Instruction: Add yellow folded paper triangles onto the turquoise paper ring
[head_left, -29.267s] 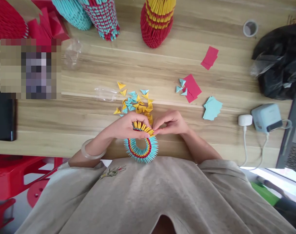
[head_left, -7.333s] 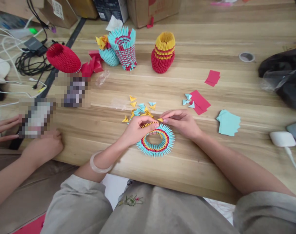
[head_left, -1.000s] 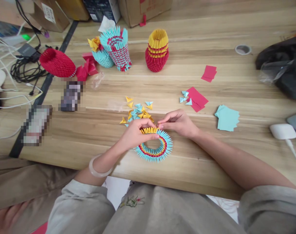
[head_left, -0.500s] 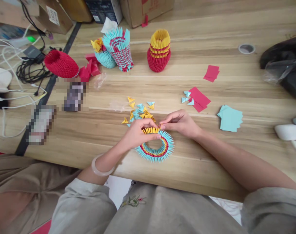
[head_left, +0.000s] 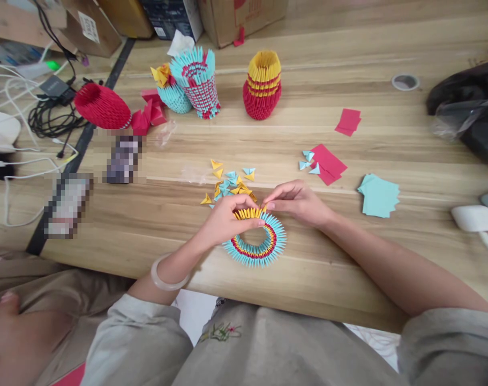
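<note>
A ring of folded paper pieces [head_left: 256, 250], cyan outside, then red and yellow, lies on the wooden table [head_left: 316, 268] near its front edge. My left hand [head_left: 224, 219] grips the ring's far left rim, fingers curled round the yellow row. My right hand [head_left: 298, 201] pinches a small yellow paper triangle [head_left: 263, 208] against the ring's far edge. A loose heap of yellow and cyan folded triangles [head_left: 230, 182] lies just beyond both hands.
Paper vases stand at the back: red-yellow [head_left: 263, 83], cyan-red [head_left: 196, 80], red [head_left: 101, 105]. Red sheets [head_left: 328, 163], cyan squares [head_left: 379, 194], a tape roll [head_left: 404, 81], a black bag [head_left: 468, 107] and a white plug [head_left: 473, 217] lie right. Another person's hand [head_left: 10, 343] rests lower left. Cables [head_left: 46, 107] lie far left.
My hands stay on the ring, the right one nudging the yellow piece closer to its rim. The other person's hand has come into view at the lower left.
</note>
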`<control>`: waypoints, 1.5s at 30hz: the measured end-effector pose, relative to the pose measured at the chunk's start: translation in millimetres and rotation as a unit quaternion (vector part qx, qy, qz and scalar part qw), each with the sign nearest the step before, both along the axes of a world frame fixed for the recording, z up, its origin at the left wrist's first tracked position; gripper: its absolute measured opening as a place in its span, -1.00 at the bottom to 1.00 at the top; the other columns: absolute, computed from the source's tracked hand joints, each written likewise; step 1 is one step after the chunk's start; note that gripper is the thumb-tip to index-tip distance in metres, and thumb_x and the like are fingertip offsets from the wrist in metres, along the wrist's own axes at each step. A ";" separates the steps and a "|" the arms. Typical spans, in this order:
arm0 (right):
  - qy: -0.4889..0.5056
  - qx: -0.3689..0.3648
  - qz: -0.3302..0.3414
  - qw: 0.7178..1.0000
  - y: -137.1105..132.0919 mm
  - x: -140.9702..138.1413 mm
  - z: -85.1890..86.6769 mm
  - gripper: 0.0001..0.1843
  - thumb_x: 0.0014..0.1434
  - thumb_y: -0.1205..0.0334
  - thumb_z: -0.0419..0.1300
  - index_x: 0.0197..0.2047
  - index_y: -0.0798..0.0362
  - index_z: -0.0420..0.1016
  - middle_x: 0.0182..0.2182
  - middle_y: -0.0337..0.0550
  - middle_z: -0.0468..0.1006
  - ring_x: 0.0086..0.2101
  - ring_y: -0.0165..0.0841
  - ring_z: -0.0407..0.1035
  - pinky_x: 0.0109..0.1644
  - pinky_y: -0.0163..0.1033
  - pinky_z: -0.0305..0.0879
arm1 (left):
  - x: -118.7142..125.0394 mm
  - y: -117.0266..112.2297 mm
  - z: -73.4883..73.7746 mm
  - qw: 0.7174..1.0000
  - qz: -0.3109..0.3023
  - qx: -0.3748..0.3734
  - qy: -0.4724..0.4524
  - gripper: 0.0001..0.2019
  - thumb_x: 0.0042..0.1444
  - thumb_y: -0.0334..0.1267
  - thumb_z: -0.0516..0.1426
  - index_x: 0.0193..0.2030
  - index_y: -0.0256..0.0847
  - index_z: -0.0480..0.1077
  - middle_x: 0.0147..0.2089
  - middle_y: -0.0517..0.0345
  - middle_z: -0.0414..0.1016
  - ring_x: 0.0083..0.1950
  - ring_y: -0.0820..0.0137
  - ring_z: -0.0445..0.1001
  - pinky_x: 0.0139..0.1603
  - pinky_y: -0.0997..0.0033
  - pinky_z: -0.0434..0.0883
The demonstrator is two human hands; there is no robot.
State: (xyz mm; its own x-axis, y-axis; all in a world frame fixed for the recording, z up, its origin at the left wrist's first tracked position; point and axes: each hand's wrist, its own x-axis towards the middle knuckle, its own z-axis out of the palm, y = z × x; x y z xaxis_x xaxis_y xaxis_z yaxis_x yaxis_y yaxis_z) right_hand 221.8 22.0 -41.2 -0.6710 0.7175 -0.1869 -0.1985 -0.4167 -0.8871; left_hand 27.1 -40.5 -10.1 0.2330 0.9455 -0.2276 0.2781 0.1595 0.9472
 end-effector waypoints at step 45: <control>-0.051 0.018 0.008 0.998 -5.8 -1.2 12.5 -0.82 -0.14 0.26 0.50 -0.44 0.09 0.62 -0.53 -0.24 0.62 -0.50 -0.52 0.46 -0.39 -0.40 0.39 | 3.3 -6.6 4.5 0.986 -0.010 0.130 0.103 -0.79 -0.08 -0.30 0.38 -0.30 -0.24 0.49 -0.39 0.25 0.51 -0.40 0.50 0.40 -0.36 0.53 0.28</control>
